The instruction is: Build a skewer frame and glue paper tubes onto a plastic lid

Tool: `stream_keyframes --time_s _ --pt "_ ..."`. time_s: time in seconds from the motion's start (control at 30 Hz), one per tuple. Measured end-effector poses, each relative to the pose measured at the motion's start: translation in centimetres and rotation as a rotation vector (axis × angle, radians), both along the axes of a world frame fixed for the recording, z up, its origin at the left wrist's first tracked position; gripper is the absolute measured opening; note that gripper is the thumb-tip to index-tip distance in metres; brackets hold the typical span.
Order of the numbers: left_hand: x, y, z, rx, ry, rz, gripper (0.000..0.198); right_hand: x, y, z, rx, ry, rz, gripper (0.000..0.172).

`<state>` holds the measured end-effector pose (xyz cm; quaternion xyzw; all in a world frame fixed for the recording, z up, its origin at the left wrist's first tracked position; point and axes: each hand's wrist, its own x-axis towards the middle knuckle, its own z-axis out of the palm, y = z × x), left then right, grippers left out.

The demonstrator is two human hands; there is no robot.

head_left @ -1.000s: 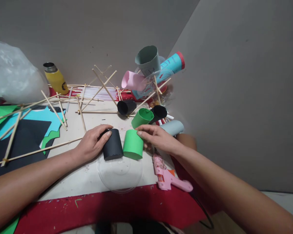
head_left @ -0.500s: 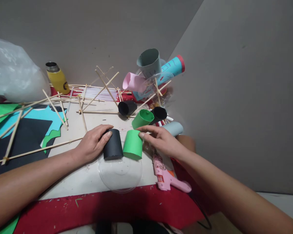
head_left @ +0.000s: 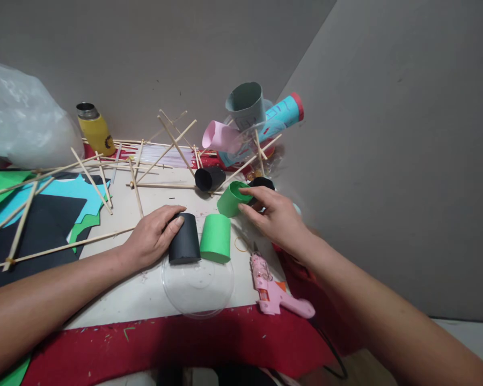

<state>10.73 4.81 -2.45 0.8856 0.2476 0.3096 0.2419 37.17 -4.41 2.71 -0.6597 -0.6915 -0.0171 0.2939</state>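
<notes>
A black paper tube point(head_left: 184, 239) stands on a clear plastic lid point(head_left: 198, 292), and my left hand point(head_left: 156, 237) is closed round its left side. Just right of it stands a green paper tube point(head_left: 216, 238), untouched. Behind that leans a second green tube point(head_left: 234, 199). The thumb and fingertips of my right hand point(head_left: 271, 217) pinch this rear tube at its right rim. A black tube point(head_left: 262, 184) is partly hidden behind my right hand, and another black tube point(head_left: 210, 179) lies further left.
A pink glue gun point(head_left: 268, 287) lies at the right, its cord trailing down. Wooden stick frames point(head_left: 68, 245) and coloured paper point(head_left: 36, 225) cover the left. Behind are a yellow bottle point(head_left: 96, 131), a plastic bag point(head_left: 24, 115), a grey tube point(head_left: 247, 110) and a blue tube point(head_left: 284, 115).
My right hand has left the front green tube and moved back and right to the rear green tube. The front tubes have shifted slightly left. My left hand has hardly moved.
</notes>
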Motion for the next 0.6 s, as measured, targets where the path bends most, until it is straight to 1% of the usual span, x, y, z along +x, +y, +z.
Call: stream_keyframes --time_s 0.1,0.2,0.27,0.33,0.4,0.47,0.53,0.6 --pt "-0.1 0.0 0.0 0.000 0.002 0.007 0.040 0.6 0.9 -0.9 -0.032 -0.140 -0.009 0.028" --pt "-0.1 0.0 0.0 -0.008 0.016 0.007 0.040 1.0 1.5 -1.5 -0.054 -0.189 -0.015 0.019" --pt "-0.1 -0.1 0.0 -0.012 0.022 0.003 0.041 1.1 1.5 -1.5 -0.046 -0.190 -0.018 0.015" --pt "0.0 -0.2 0.1 -0.010 0.025 0.001 0.041 0.9 1.0 -0.9 -0.006 -0.183 -0.026 0.013" --pt "0.0 -0.2 0.1 -0.008 0.035 0.002 0.042 0.3 -0.2 0.2 0.080 -0.170 -0.025 0.012" --pt "0.1 -0.3 0.1 -0.011 0.047 0.011 0.042 -0.7 -2.5 1.4 0.190 -0.162 -0.007 0.009" --pt "0.1 -0.4 0.1 -0.013 0.053 0.019 0.042 -2.0 -5.6 2.3 0.267 -0.162 0.010 0.008" --pt "0.2 -0.4 0.0 -0.012 0.052 0.021 0.042 -3.5 -9.1 2.6 0.272 -0.218 0.071 0.013"
